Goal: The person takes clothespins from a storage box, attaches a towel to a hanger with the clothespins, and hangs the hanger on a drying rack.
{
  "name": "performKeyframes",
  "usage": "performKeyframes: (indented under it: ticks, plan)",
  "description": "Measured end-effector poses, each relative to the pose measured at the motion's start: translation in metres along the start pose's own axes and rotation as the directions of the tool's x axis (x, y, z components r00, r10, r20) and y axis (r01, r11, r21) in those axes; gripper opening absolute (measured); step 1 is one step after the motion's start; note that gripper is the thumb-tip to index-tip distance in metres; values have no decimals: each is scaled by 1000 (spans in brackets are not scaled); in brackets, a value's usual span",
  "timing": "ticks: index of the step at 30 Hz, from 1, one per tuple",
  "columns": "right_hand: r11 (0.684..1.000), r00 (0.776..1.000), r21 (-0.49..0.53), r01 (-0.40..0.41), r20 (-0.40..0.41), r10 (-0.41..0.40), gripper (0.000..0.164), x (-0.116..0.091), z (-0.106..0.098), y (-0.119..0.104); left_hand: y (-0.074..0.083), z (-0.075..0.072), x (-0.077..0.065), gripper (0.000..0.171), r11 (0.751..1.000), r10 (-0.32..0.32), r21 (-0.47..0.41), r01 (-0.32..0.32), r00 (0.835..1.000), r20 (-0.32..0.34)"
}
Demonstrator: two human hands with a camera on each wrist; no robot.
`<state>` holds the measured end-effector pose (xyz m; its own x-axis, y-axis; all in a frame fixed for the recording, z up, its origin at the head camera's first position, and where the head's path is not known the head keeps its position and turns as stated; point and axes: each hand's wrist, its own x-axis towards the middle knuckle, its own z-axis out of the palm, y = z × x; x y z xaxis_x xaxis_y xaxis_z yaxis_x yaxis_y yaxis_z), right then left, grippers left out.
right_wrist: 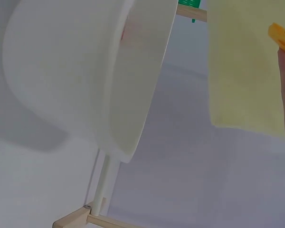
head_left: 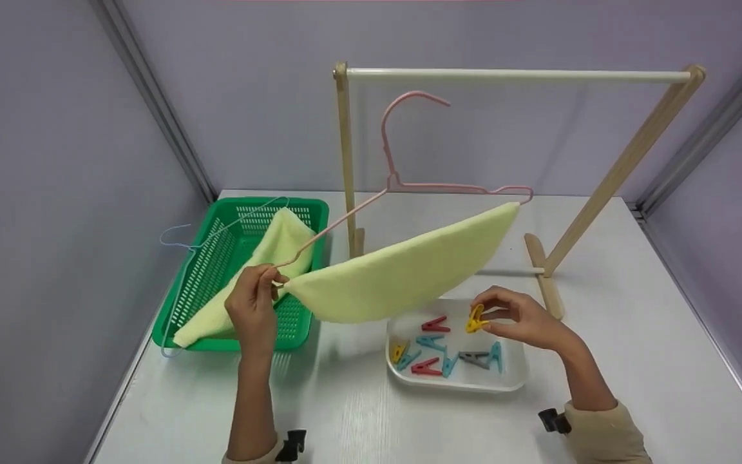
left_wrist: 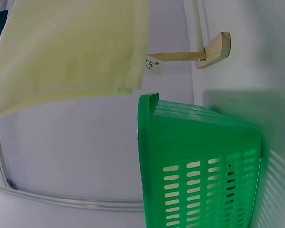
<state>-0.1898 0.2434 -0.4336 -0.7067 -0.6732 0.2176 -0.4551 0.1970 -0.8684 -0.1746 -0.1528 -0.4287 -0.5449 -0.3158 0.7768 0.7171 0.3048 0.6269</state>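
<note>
"What does the left hand hold?"

"Its grip pinches one end of the pink hanger; the yellow cloth hangs from it, over the bench, in front of the rack."

"And the right hand?"

"Its grip pinches a yellow peg above the white tray, where other pegs lie. A second cloth lies in the green basket."
</note>
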Motion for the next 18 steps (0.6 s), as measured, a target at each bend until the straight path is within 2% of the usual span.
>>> performKeyframes:
  ticks: [6,13,18]
  plan:
    - [998,999,32,45,19,-46,29,0,-2,-5,-4,11,-2,20,999,-1,-49,2,1000,14]
    - [997,997,35,71,11,-72,30,-2,-5,-11,-9,25,-3,21,996,29,-81,-29,1000,1]
    - [994,995,40,99,23,-100,31,-1,-5,-14,-9,35,-5,15,997,5,-76,-3,1000,18]
